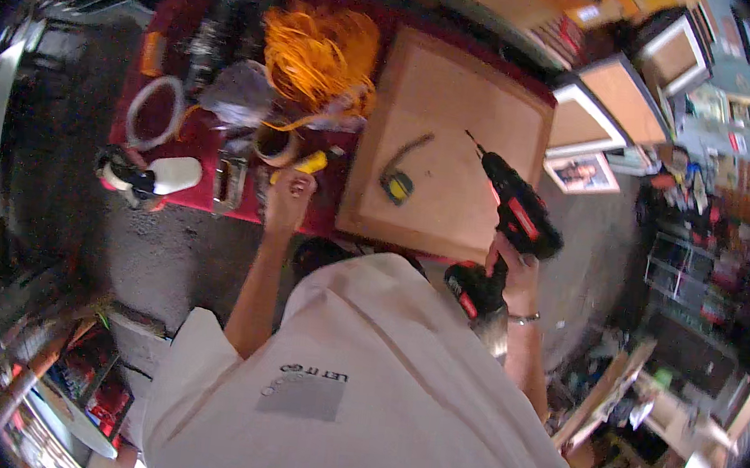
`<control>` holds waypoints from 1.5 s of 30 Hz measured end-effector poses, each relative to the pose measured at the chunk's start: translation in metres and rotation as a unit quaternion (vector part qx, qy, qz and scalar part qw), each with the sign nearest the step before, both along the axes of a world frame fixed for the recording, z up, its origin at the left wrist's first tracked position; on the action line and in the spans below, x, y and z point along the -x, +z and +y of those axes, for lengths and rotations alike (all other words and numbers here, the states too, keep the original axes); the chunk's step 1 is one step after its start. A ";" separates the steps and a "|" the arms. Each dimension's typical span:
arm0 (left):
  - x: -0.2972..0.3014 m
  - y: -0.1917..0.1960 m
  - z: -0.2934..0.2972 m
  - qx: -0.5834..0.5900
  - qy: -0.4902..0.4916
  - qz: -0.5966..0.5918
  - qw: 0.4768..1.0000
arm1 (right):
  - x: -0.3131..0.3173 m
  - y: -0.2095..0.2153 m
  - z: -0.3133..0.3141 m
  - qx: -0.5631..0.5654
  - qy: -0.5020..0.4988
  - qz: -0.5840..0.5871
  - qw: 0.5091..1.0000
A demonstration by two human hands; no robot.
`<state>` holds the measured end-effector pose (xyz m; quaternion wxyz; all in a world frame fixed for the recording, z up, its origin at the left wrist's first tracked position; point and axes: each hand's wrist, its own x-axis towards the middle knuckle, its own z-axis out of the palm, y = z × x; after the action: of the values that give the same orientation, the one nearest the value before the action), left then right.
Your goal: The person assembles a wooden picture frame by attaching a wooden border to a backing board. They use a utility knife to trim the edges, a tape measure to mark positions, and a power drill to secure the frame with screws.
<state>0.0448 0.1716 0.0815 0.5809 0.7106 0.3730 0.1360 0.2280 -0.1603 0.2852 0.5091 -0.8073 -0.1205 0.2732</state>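
Note:
My right hand (516,270) is wrapped round the grip of a black and red cordless drill (521,214). A slim bit points from its chuck toward the far left, above the right side of a framed brown board (449,210). On the board lies a yellow and black tape measure (396,185), with a dark curved strip beside it. My left hand (291,197) is closed at the board's left, fingers curled at a yellow-handled tool (311,163) that looks like a utility knife. Just beyond it stands a roll of brown tape (277,145).
The red-covered table (327,216) bears a heap of orange cord (320,53), a white ring-shaped coil (154,114) and clear plastic wrap (240,93). A white spray bottle (173,175) lies at its near left edge. Picture frames (618,99) lean at the right.

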 end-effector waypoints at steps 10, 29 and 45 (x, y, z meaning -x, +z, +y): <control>-0.023 0.018 -0.157 0.155 -0.045 0.024 0.987 | -0.020 0.010 -0.177 0.108 -0.158 -0.062 0.980; -0.101 -0.032 -0.461 0.365 0.233 -0.005 0.901 | -0.076 -0.053 -0.292 0.258 0.221 0.163 0.926; -0.122 -0.042 -0.480 0.315 0.431 -0.037 0.845 | -0.097 -0.062 -0.278 0.285 0.420 0.000 0.861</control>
<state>0.1666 -0.3087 0.0400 0.6696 0.2512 0.6428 0.2744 0.3247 -0.4386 0.2234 0.0936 -0.7899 -0.3651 0.4837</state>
